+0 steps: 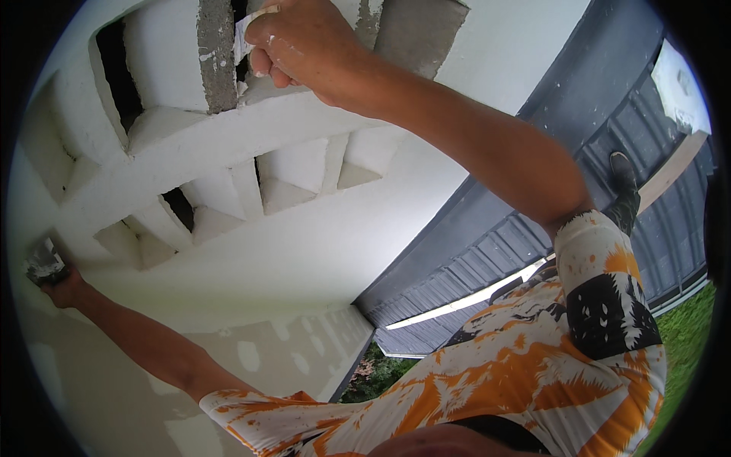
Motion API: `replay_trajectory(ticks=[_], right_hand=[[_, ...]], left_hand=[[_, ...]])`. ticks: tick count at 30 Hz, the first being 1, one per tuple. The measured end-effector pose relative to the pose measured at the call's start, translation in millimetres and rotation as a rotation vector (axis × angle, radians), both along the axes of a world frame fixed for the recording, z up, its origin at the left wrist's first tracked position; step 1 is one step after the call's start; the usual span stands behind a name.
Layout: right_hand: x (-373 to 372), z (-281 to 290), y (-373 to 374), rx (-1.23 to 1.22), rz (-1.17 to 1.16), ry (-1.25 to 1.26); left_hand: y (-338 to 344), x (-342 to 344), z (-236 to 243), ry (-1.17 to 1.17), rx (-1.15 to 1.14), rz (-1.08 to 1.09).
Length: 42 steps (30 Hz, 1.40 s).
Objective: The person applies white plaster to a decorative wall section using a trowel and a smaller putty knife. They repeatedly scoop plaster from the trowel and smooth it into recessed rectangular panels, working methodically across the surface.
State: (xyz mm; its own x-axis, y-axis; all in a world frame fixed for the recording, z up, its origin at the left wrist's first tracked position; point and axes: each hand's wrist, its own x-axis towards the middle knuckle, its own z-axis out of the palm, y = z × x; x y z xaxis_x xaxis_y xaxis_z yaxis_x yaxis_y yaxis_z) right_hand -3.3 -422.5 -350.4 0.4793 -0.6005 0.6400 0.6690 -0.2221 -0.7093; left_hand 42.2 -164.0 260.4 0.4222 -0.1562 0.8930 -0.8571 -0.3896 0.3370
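Observation:
My right hand [304, 49] is raised to the upper wall openings, its fingers closed round a putty knife [245, 29] smeared with white filler. The blade is beside a rough grey, unpainted strip [216, 57] between two recesses. Far to the left, my left hand [65, 289] grips a dark, squarish filler-smeared tool [47, 263] near the white wall. That tool's handle is hidden in the hand, so its exact kind does not show. White specks dot the back of my right hand.
Two rows of angled recesses, some with dark gaps, cut into the white wall [335, 259]. Filler patches mark the greenish-grey wall [251, 358] below. Underfoot lies a dark ribbed metal roof [487, 244], with a wooden plank [670, 174] near my boot [623, 171]. Grass [689, 343] shows beyond its edge.

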Motion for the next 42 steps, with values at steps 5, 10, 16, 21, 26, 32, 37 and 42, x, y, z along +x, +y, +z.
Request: replay_trajectory(ticks=[5, 10, 16, 21, 26, 32, 37, 42], right_hand=[[-46.2, -17.0, -15.6, 0.934, 0.754, 0.032], [-50.2, -5.9, -3.1, 1.046, 0.911, 0.144], [-24.8, -8.1, -28.3, 1.072, 0.977, -0.088], [-19.7, -20.7, -34.4, 1.065, 0.919, 0.115], [2.4, -4.6, -46.4, 1.194, 1.202, 0.184], [-8.5, -18.4, -42.1, 1.142, 0.947, 0.083], [-32.6, -3.4, -27.7, 0.976, 0.825, 0.059], [-36.9, -1.7, -7.5, 0.574, 0.297, 0.022]], left_hand=[[-17.6, 12.1, -20.4, -0.070, -0.048, 0.012], [1.5, 13.7, 5.6, -0.005, -0.051, -0.042], [-26.6, 14.4, -24.6, -0.084, -0.087, 0.001], [-32.9, -6.7, -38.8, -0.046, -0.112, -0.013], [-69.4, -18.0, -84.5, -0.121, -0.085, 0.009], [-24.0, -6.3, -29.0, -0.121, -0.037, 0.024], [-45.3, 5.9, -41.1, -0.125, -0.054, 0.030], [-34.0, -4.4, -34.5, -0.108, -0.019, 0.031]])
